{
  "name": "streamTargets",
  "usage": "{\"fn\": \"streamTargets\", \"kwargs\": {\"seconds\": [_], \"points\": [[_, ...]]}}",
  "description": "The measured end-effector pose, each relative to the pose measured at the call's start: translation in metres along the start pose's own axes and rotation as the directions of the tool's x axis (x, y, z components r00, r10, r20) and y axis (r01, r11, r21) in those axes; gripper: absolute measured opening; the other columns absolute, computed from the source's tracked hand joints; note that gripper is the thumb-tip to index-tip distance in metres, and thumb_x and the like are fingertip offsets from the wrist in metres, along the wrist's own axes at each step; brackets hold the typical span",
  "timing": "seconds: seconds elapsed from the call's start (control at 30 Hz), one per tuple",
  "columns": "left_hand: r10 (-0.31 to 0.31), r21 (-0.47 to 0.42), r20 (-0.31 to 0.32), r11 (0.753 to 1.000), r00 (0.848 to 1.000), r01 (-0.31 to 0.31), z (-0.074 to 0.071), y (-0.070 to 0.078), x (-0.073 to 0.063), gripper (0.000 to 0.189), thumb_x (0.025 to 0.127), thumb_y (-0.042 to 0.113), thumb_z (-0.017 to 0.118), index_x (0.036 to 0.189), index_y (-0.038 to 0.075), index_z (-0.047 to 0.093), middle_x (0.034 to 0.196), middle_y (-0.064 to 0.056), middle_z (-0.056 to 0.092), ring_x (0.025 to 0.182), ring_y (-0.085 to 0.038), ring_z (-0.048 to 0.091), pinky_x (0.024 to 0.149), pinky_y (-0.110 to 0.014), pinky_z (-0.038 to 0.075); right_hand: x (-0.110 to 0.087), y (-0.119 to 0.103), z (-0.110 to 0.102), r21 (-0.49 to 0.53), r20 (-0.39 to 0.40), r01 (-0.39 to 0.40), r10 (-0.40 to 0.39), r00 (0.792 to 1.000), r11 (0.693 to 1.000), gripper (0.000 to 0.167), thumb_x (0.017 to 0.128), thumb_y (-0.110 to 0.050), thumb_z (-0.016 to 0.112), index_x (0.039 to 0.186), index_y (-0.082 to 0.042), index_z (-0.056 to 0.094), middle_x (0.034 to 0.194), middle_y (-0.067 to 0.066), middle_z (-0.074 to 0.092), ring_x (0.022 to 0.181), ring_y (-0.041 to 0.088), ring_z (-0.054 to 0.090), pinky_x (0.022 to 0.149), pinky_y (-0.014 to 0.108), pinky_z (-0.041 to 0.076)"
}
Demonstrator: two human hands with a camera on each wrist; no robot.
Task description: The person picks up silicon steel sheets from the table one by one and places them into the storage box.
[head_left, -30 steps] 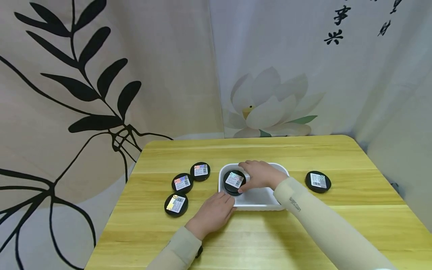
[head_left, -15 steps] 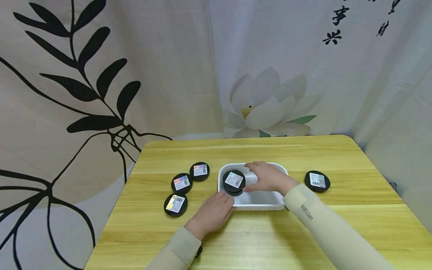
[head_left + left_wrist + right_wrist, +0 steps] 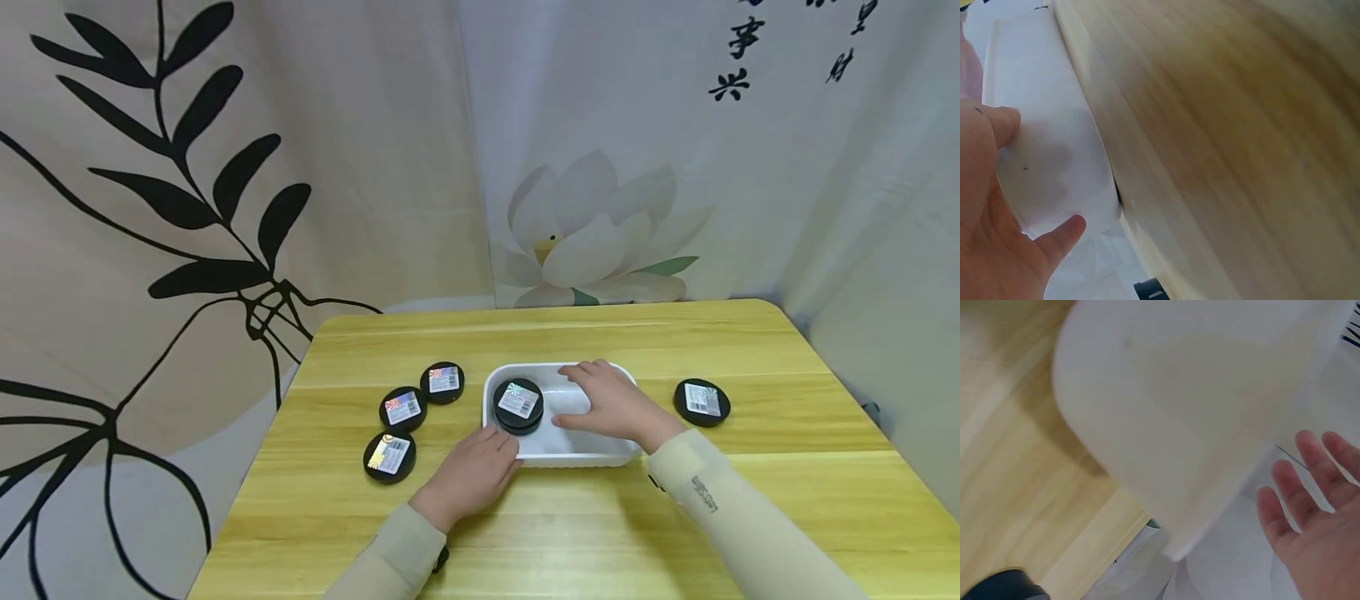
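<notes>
At lower centre, the left hand [image 3: 472, 473] grips a white tray [image 3: 577, 459]. The right hand [image 3: 617, 403], fingers wide, hovers near stacked black discs [image 3: 518, 402].

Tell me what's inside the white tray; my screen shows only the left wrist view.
Observer: A black disc, label up, at the left end of the tray.
Operator: Is the right hand holding anything?
Observer: No, the right hand is empty, with a gap between it and the black disc.
Operator: Anything lying on the table to the tray's right?
Observer: Yes, a lone disc, label up, apart from the tray.
</notes>
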State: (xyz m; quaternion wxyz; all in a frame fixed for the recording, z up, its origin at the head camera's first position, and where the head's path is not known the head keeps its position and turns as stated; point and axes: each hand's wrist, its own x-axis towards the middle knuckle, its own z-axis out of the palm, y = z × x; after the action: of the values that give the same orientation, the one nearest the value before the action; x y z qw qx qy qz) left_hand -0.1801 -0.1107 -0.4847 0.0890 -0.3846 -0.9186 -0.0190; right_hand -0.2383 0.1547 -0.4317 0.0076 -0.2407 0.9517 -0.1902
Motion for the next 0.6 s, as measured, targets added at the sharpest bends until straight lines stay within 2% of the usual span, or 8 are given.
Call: {"fn": "streamTargets", "kwargs": {"seconds": [0.23, 0.6], "points": [[-0.009, -0.008, 0.019, 1.0, 1.0, 0.009, 0.001, 0.001, -0.001, 0.021, 0.107, 0.034, 0.046, 0.098, 0.017, 0.053, 0.1, 0.003, 0.06, 0.097, -0.015, 0.052, 0.093, -0.031, 0.049, -0.013, 0.003, 0.003, 0.043, -0.087, -0.003, 0.006, 0.996, 0.999, 0.076, 0.085, -0.057, 0.071, 0.142, -0.01, 0.055, 0.137, 0.012, 0.061, 0.131, 0.036, 0.052, 0.111, 0.061, 0.038], [-0.01, 0.006, 0.018, 1.0, 1.0, 0.01, 0.0, 0.001, -0.001, 0.023, 0.107, 0.035, 0.046, 0.097, 0.016, 0.053, 0.097, 0.003, 0.059, 0.095, -0.014, 0.051, 0.091, -0.031, 0.049, -0.029, 0.007, 0.011, 0.047, -0.156, -0.026, 0.033, 0.987, 0.999, 0.068, 0.087, -0.051, 0.072, 0.137, -0.008, 0.058, 0.141, 0.014, 0.058, 0.136, 0.036, 0.047, 0.113, 0.058, 0.037]]}}
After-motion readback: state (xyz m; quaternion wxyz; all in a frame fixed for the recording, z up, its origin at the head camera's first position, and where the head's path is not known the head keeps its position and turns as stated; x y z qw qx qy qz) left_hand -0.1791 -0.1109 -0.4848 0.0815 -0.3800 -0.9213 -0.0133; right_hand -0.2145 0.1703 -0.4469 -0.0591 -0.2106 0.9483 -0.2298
